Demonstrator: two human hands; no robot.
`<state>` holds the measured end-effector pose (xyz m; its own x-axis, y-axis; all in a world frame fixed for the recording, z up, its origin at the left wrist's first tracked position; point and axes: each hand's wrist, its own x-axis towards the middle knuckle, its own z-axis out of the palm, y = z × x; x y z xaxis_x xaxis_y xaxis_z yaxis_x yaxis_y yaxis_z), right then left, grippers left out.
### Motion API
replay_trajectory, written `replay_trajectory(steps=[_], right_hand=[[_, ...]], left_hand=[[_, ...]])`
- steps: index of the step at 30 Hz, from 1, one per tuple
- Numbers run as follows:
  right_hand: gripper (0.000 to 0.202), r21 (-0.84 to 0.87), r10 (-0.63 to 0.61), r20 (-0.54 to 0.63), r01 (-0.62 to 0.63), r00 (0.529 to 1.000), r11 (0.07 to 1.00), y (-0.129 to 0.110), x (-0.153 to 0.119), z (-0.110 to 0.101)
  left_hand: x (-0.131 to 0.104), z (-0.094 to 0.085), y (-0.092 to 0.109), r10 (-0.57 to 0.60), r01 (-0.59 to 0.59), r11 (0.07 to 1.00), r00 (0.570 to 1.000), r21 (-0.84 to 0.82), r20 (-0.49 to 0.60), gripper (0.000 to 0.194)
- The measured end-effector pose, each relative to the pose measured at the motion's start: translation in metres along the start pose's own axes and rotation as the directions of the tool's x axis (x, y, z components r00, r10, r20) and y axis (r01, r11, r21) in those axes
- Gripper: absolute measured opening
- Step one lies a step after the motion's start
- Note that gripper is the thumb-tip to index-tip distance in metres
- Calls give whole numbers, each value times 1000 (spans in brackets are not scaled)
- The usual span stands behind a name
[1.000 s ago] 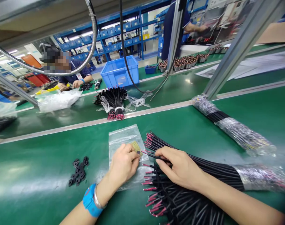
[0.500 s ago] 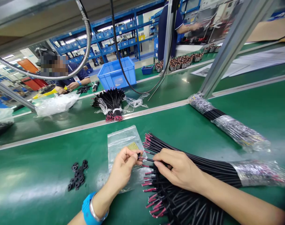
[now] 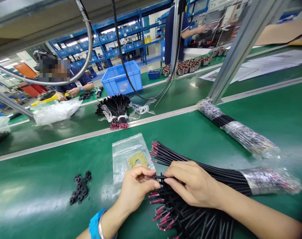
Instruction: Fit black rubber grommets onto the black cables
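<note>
My left hand (image 3: 138, 186) pinches the end of a black cable (image 3: 162, 177), its thumb and forefinger closed. A small black rubber piece seems to sit around that cable between my two hands, partly hidden by the fingertips. My right hand (image 3: 194, 182) grips the same cable further along, resting over a spread of black cables (image 3: 205, 215) with stripped pink wire ends. Behind it lies a bundle of black cables (image 3: 210, 169), its far part wrapped in clear film. To the left, several small black rubber pieces (image 3: 80, 188) lie in a loose pile.
A clear zip bag (image 3: 119, 156) with a yellowish square piece (image 3: 138, 160) lies beyond my left hand. Another wrapped cable bundle (image 3: 237, 127) rests at right. Past the metal rail are a tied cable bunch (image 3: 119, 109), a blue crate (image 3: 122, 78) and a co-worker (image 3: 73, 79).
My left hand has moved right and slightly down, close to my right hand. The black rubber piece has gone from the wire tip to further along the cable. The yellowish square is now uncovered.
</note>
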<state>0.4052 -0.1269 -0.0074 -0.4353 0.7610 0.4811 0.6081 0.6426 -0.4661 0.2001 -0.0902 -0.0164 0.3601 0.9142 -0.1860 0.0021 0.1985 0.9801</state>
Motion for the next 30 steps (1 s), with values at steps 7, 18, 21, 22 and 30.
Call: replay_trajectory(steps=[7, 18, 21, 22, 30], right_hand=[[21, 80, -23, 123, 13, 992, 997, 3, -1, -1], [22, 164, 62, 204, -96, 977, 982, 4, 4, -3], [20, 156, 78, 199, -110, 977, 982, 3, 5, -3], [20, 154, 78, 201, -110, 976, 982, 3, 5, -4], [22, -91, 265, 243, -250, 933, 964, 12, 5, -2]], left_hand=[[-4, 10, 2, 211, -217, 935, 976, 281, 50, 17], [-4, 9, 2, 140, -180, 916, 981, 358, 135, 26], [-6, 2, 5, 114, -161, 953, 976, 256, 187, 37], [-7, 1, 7, 119, -161, 959, 976, 233, 185, 34], [-26, -6, 24, 188, -401, 820, 863, 408, 469, 16]])
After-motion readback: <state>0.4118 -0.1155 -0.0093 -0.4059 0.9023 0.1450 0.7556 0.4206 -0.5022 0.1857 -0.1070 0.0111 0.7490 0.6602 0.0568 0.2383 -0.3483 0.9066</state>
